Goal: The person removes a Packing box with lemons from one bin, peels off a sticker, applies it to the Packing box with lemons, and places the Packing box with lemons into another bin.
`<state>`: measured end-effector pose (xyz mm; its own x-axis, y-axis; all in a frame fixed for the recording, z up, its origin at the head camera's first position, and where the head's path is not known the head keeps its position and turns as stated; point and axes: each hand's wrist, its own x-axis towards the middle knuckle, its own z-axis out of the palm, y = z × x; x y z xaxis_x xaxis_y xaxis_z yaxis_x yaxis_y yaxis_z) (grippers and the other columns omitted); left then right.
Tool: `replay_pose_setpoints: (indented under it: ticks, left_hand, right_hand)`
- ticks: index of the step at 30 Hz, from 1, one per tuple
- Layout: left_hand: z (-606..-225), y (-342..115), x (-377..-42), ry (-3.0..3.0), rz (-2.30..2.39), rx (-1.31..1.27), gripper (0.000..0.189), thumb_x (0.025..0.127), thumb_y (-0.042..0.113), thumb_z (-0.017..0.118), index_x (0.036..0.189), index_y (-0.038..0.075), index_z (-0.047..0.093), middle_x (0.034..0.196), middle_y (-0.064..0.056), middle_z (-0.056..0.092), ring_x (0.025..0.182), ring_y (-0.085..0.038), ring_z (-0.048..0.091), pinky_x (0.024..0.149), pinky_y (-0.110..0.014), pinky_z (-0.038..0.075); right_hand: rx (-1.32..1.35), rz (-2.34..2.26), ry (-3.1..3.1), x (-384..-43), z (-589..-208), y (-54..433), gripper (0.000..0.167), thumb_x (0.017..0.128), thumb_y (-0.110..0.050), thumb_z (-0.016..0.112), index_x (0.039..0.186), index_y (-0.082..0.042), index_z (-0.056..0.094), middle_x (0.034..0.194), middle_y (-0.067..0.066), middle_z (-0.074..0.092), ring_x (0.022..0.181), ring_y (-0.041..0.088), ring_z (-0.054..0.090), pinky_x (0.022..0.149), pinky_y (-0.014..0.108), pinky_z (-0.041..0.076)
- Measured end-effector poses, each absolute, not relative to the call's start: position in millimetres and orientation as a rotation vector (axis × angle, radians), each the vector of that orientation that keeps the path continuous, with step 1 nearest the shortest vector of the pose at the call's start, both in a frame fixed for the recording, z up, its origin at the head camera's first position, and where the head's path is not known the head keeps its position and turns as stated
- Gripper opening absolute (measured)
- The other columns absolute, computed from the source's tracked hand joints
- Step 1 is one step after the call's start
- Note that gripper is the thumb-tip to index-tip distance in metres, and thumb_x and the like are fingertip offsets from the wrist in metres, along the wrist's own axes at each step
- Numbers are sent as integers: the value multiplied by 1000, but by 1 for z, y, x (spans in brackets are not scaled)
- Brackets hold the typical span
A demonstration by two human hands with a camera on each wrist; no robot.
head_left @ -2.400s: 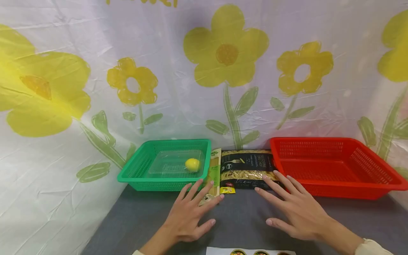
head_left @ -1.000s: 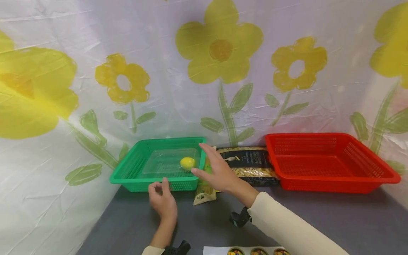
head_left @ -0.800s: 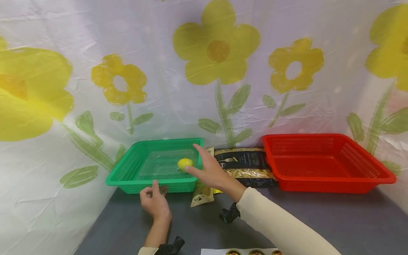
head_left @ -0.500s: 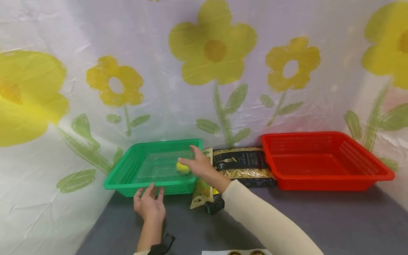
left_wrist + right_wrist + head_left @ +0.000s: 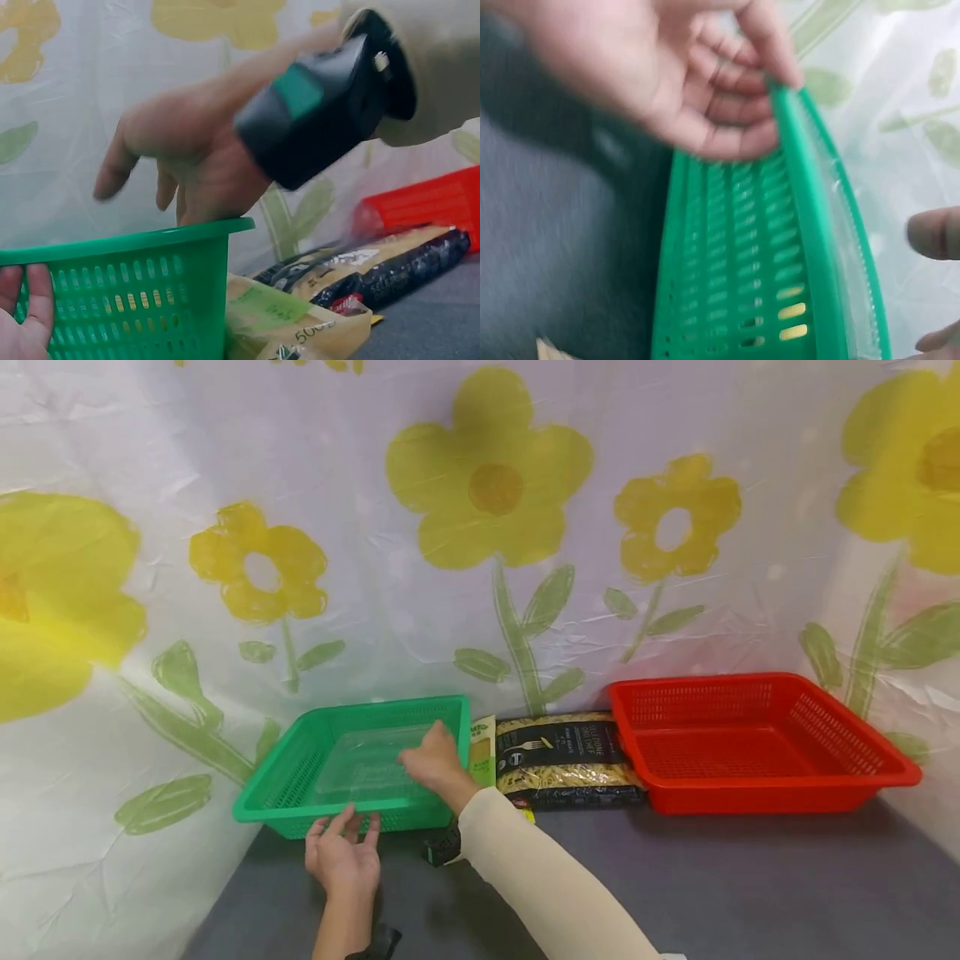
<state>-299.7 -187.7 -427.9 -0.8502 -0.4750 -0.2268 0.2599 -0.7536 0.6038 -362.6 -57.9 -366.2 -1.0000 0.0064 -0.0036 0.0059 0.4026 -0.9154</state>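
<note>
My left hand (image 5: 345,860) is at the near side of the green basket (image 5: 266,802). In the right wrist view, this hand's thumb lies on the rim while the other fingers curl beneath it against the wall. Reaching over the basket's right end is my right hand (image 5: 435,760), fingers pointing down, thumb apart from them. A yellow lemon (image 5: 146,300) shows through the wall slots, below those fingers; the right hand hides it in the head view. Under it in the basket is a clear plastic tray (image 5: 360,764).
Right of the green basket lie a paper-coloured package with green print (image 5: 482,752) and a black-banded pasta bag (image 5: 562,760). A red basket (image 5: 750,797) stands further right. A flower-printed cloth (image 5: 360,568) hangs behind the dark tabletop (image 5: 720,877).
My hands have left their spread pose over the tabletop. The right hand has moved left and down over the lemon, covering it in the head view. The left hand has gone to the basket's near rim.
</note>
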Motion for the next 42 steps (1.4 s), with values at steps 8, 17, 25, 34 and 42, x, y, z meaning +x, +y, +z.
replay_pose_setpoints:
  ticks: [8, 17, 25, 34, 42]
  left_hand:
    - [-427, -191, -298, -745, -2614, 564, 26, 99, 3, 61, 103, 14, 38, 116, -5, 40, 98, -22, 51, 95, -42, 51]
    - [-423, -192, -302, -752, -2615, 525, 27, 97, 3, 64, 103, 14, 40, 114, -6, 42, 94, -22, 52, 88, -41, 53]
    - [-424, -188, -303, -773, -2592, 523, 26, 99, 3, 62, 103, 14, 39, 115, -6, 42, 96, -22, 50, 88, -40, 52]
    - [-424, -189, -303, -793, -2600, 514, 31, 98, 4, 63, 112, 16, 38, 116, -6, 43, 99, -21, 50, 90, -40, 52]
    - [-429, -189, -298, -820, -2599, 550, 28, 100, 4, 60, 108, 16, 37, 117, -7, 43, 97, -20, 51, 87, -38, 53]
  right_hand:
    - [24, 1394, -2880, -370, -371, -66, 77, 100, -23, 59, 159, 1, 16, 152, 27, 38, 132, 46, 48, 99, 54, 47]
    - [-4, 1382, -2862, -379, -371, -71, 74, 96, -23, 68, 155, -2, 29, 128, 20, 54, 92, 29, 58, 74, 42, 50]
    - [49, 1698, -2734, -382, -372, -65, 56, 96, -24, 67, 140, 3, 47, 88, 15, 60, 46, 18, 46, 46, 33, 41]
    - [-2, 2088, -2402, -379, -375, -62, 69, 99, -23, 62, 158, -6, 31, 162, 21, 26, 55, 24, 67, 53, 33, 58]
    - [-89, 2220, -2176, -366, -367, -55, 72, 96, -24, 64, 158, -10, 32, 154, 20, 43, 50, 21, 68, 62, 42, 61]
